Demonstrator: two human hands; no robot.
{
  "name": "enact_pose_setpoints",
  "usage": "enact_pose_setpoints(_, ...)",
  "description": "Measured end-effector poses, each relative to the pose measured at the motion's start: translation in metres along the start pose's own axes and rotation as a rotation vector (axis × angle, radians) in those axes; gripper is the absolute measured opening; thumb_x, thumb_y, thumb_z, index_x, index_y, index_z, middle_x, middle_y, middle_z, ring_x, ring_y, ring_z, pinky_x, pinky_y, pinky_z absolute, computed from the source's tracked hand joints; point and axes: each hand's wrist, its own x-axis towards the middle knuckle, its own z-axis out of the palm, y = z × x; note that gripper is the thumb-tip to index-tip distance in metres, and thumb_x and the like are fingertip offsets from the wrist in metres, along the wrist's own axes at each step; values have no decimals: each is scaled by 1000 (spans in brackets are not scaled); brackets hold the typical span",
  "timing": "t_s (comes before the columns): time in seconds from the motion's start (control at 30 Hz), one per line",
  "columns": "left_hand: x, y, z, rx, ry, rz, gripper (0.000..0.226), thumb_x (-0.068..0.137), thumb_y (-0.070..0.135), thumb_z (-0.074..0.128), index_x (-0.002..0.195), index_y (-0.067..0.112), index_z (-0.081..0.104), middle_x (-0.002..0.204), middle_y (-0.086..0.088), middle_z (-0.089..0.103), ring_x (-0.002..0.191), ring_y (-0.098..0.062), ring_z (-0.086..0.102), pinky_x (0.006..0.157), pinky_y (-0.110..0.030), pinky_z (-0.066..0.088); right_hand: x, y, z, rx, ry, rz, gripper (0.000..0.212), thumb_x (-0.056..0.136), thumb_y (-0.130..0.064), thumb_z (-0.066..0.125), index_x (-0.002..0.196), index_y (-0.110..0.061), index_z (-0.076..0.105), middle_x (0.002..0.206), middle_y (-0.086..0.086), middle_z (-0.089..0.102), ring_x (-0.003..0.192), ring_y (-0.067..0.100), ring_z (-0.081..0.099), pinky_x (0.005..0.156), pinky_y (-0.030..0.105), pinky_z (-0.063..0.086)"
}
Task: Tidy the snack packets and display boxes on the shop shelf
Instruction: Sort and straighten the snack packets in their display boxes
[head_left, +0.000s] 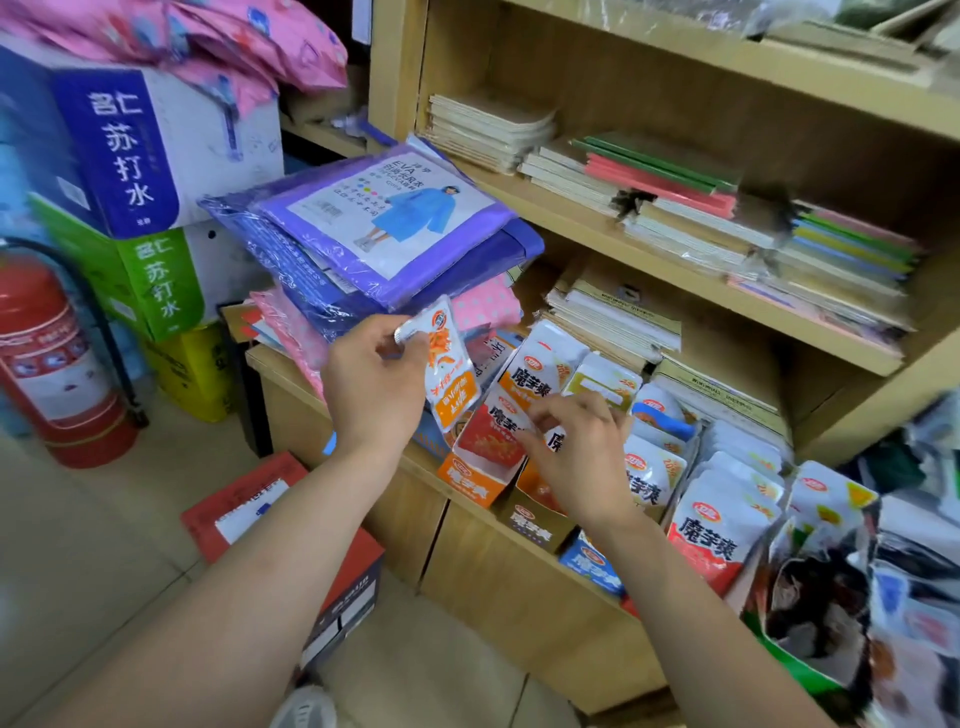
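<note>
while the left hand (374, 384) pinches an orange-and-white snack packet (451, 374) by its top edge just above the shelf (280, 371), the right hand (579, 457) curls its fingers onto red-and-white packets (491, 434) standing in the display boxes (470, 480) beside it, grip unclear.

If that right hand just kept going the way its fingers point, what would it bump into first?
Probably the white-and-red snack packet standing in the orange cardboard display box: the right hand points up and leftward at it, fingertips seemingly almost touching, though blur leaves the depth unclear.
</note>
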Motion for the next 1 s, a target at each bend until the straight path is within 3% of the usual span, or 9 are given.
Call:
enact_pose_setpoints(0.2,-2,1,-6,-31,-14,37,7,82,29,71,82,35,71,81,4,74,80,-23,74,67,-55,61,-8,1,0,24,-33,-56,17,74,-31,86,87,-32,76,84,-25,64,95,10,51,88,39,27)
enact_pose_setpoints(0.3,-3,3,-4,-48,-47,32,10,84,26,71,82,35,71,82,3,74,82,-25,74,70,-57,61,-4,3,-1,-43,43,-29,32,75,-43,83,104,-30,75,101,-14,71,105,18,52,86,38,26)
enact_pose_setpoints(0.37,-3,5,-2,-53,-59,30,10,84,24,71,84,34,71,82,4,74,83,-23,74,71,-55,61,7,4,-4,-93,98,52,48,77,-49,78,119,-29,68,118,-10,66,113,21,44,85,36,23)
enact_pose_setpoints(0.5,-3,8,0,-33,-64,41,13,89,16,72,91,29,71,84,7,74,86,-16,73,75,-51,62,38,10,-8,-285,-67,113,67,77,-60,71,134,-26,58,136,-8,54,124,26,32,94,45,25)
enact_pose_setpoints(0.63,1,8,-1,-25,-57,34,18,90,16,72,87,33,69,87,8,74,86,-12,72,77,-47,62,56,13,-14,-396,-140,118,49,78,-59,69,119,-32,66,115,-7,62,111,24,33,86,43,26)
enact_pose_setpoints(0.77,2,9,1,-32,-61,21,18,89,15,72,85,33,69,84,7,74,82,-11,72,75,-45,62,61,10,-15,-349,-166,153,37,76,-58,72,104,-35,67,93,-9,61,106,23,32,81,41,23)
enact_pose_setpoints(0.87,2,7,0,-62,-83,-20,6,86,21,72,89,27,73,84,5,75,84,-14,74,74,-49,62,61,3,-14,-350,-233,134,24,79,-53,73,80,-32,61,78,-11,52,106,24,32,79,40,21)
enact_pose_setpoints(1.0,3,7,-6,-84,-90,-52,12,82,30,70,93,28,74,86,4,75,87,-17,75,73,-53,62,46,-6,-12,-260,-226,34,42,84,-34,73,54,-28,44,62,-8,46,101,25,39,84,42,27)
